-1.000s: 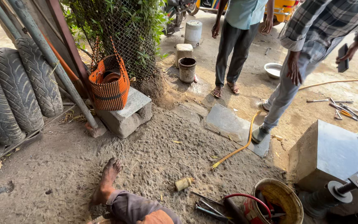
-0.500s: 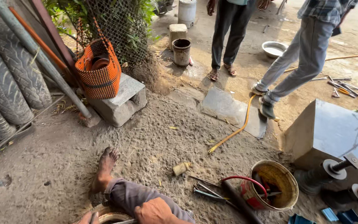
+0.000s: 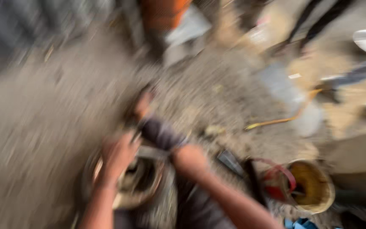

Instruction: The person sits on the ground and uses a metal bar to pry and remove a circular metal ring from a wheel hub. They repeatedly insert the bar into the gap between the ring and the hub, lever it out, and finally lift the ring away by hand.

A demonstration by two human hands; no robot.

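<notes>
The view is heavily blurred by motion. My left hand rests on the near rim of a round, dark metal part that lies on the sandy ground between my legs. My right hand is just right of that part, against my grey trouser leg. The blur hides whether either hand grips anything. My bare foot points away from me on the sand.
A rusty yellow bucket with a red hose stands at the lower right, with dark tools beside it. A yellow hose crosses the ground. An orange basket and other people's legs are at the top.
The camera has swung sharply down and closer. Both my arms and the round metal part have come into view, and the tyres and standing people have slid out at the top.
</notes>
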